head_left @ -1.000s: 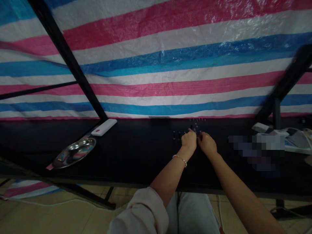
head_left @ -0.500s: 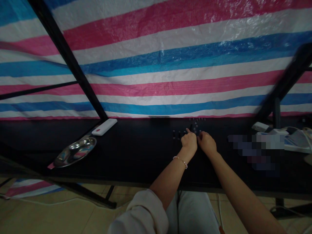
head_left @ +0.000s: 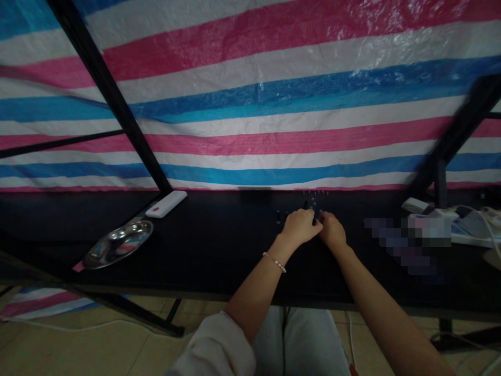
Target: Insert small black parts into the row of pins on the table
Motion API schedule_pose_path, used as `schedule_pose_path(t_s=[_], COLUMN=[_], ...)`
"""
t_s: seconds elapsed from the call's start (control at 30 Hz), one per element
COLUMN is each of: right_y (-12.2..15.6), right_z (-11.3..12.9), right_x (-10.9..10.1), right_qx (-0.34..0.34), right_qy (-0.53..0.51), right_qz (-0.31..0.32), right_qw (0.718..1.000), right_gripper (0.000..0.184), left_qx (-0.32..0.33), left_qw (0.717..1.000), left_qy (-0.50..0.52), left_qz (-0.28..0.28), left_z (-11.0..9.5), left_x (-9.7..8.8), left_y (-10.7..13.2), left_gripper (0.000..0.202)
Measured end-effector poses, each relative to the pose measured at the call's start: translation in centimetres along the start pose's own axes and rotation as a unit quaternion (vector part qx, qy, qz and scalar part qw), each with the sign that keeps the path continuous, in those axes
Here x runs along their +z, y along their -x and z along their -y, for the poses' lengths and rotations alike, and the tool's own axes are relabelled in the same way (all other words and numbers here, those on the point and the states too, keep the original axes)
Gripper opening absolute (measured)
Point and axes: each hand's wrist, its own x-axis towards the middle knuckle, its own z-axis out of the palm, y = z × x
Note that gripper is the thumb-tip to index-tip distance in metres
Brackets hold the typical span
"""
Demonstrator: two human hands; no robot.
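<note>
Both my hands meet over a cluster of small dark parts with shiny tips (head_left: 314, 201) standing on the black table (head_left: 219, 245). My left hand (head_left: 299, 227), with a bead bracelet on the wrist, has its fingers curled and pressed against my right hand (head_left: 332, 230), which is also closed in a pinch. What they hold is too small and dark to make out.
A metal dish (head_left: 117, 243) lies at the table's left, a white flat device with a red mark (head_left: 166, 203) behind it. White devices and cables (head_left: 462, 222) lie at the right. Black frame bars (head_left: 113, 104) cross a striped tarp (head_left: 274, 94) behind.
My left hand has turned and slid slightly left and lower, its fingers now reaching across toward the right hand. The right hand has hardly moved.
</note>
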Motion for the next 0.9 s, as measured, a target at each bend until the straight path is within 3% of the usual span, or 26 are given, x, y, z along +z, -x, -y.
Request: schedule_pose_path(t_s=[0.1,0.2,0.33,0.43,0.53,0.6,0.73,0.9], right_y=[0.1,0.1,0.1,0.4,1.1,2.0,3.7,4.3], right_z=[0.3,0.6,0.7,0.8,1.3,1.9,2.9,2.5], right_x=[-0.2,-0.3,-0.6,-0.9,-1.0,-0.9,-0.4,0.1], right_qx=[0.015,0.034,0.038,-0.016,-0.098,-0.132,-0.188,-0.253], right_qy=[-0.014,-0.039,-0.09,-0.162,-0.241,-0.277,-0.3,-0.253], right_qz=[-0.01,-0.019,-0.048,-0.108,-0.181,-0.197,-0.138,-0.072], right_qw=[1.0,0.998,0.994,0.981,0.948,0.931,0.925,0.931], right_gripper=[0.016,0.022,0.03,0.034,0.037,0.039,0.033,0.025], left_qx=[0.039,0.002,-0.092,-0.128,-0.129,-0.119,-0.104,-0.094], left_qw=[0.993,0.97,0.905,0.86,0.839,0.836,0.829,0.818], left_qy=[0.11,0.233,0.375,0.44,0.483,0.504,0.534,0.552], left_qz=[-0.005,-0.067,-0.18,-0.224,-0.215,-0.184,-0.127,-0.127], left_z=[1.9,4.4,6.5,6.7,6.6,6.4,6.4,6.5], left_x=[-1.6,-2.5,-2.9,-2.7,-2.2,-1.8,-1.2,-0.9], left_y=[1.4,2.7,4.0,4.4,4.5,4.6,4.8,5.1], left_gripper=[0.021,0.025,0.031,0.031,0.025,0.023,0.025,0.025])
